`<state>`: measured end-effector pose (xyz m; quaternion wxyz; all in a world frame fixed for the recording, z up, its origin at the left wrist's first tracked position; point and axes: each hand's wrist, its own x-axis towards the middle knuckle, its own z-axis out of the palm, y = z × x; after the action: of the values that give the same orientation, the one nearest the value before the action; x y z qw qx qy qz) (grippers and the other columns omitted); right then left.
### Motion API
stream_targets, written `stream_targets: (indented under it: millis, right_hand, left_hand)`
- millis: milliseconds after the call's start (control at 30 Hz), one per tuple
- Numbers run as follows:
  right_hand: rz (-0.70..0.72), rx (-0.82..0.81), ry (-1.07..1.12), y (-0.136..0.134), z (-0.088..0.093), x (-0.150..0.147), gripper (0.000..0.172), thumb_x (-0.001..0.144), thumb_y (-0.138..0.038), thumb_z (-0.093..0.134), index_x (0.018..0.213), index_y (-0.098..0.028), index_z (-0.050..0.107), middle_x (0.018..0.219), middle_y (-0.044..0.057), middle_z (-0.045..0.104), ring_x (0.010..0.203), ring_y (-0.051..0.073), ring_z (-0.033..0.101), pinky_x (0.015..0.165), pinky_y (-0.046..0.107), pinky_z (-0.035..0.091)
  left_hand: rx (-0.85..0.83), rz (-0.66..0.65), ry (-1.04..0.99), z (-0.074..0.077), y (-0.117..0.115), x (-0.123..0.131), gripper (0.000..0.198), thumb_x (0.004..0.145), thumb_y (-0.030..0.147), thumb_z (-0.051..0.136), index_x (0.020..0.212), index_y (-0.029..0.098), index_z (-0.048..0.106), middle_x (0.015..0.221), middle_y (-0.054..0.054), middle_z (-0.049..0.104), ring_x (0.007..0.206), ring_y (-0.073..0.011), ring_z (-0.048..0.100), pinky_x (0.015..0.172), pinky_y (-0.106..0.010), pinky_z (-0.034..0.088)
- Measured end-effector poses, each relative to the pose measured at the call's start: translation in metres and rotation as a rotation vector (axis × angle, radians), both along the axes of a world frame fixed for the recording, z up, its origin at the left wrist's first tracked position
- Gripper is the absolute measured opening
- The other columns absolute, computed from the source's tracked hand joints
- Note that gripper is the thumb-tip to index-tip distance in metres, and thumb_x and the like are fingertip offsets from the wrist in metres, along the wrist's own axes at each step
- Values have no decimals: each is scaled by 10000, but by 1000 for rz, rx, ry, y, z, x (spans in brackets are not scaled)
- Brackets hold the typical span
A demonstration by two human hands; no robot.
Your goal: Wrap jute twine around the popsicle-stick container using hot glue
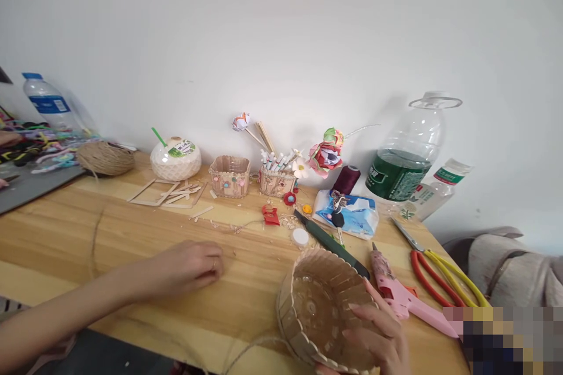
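My right hand [382, 328] grips the right rim of a round basket [288, 304] faced with wooden craft sticks, fingers over the edge and inside. The basket tilts towards me and shows a clear plastic lining. A strand of twine [253, 344] runs from its lower left side along the table's front edge. My left hand [193, 266] rests on the tabletop left of the basket, its fingers curled and a ring on one; what lies under them is hidden. Beyond the basket lie a dark green tool [329, 241] and a white cap [300, 238].
At right lie a pink glue gun [396, 293] and scissors [440, 272], before a large bottle [400, 164]. Small decorated baskets [230, 179], a white coconut [176, 163] and a twine ball [105, 158] stand along the wall. Another person's hand [9, 138] shows far left.
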<state>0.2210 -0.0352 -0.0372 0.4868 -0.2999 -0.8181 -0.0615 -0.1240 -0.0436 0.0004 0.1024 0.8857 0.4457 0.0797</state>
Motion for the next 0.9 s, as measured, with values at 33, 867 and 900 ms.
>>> stream_targets:
  millis: [33, 867, 900]
  right_hand:
    - [-3, -2, 6, -1, 0, -1, 288, 666, -399, 754, 818, -225, 583, 949, 61, 624, 1109, 344, 562, 765, 438, 545]
    - [164, -484, 518, -4, -9, -35, 137, 829, -122, 525, 842, -257, 542, 1267, 24, 530, 1235, 278, 468, 887, 450, 508]
    - [176, -497, 544, -5, -11, -34, 156, 830, -106, 506, 827, -258, 545, 1268, 20, 527, 1235, 280, 468, 888, 457, 506]
  left_hand:
    - [48, 27, 23, -2, 3, 1, 251, 874, 110, 407, 796, 175, 636, 799, -46, 663, 732, -168, 626, 664, -238, 466]
    - [-548, 86, -1185, 16, 19, 136, 356, 929, 176, 324, 1244, 252, 470, 1252, -48, 561, 1178, -232, 489, 1032, -398, 346]
    - [-532, 70, -1223, 13, 20, 137, 362, 915, 155, 327, 1220, 254, 495, 1239, -41, 567, 1177, -232, 488, 1023, -385, 355]
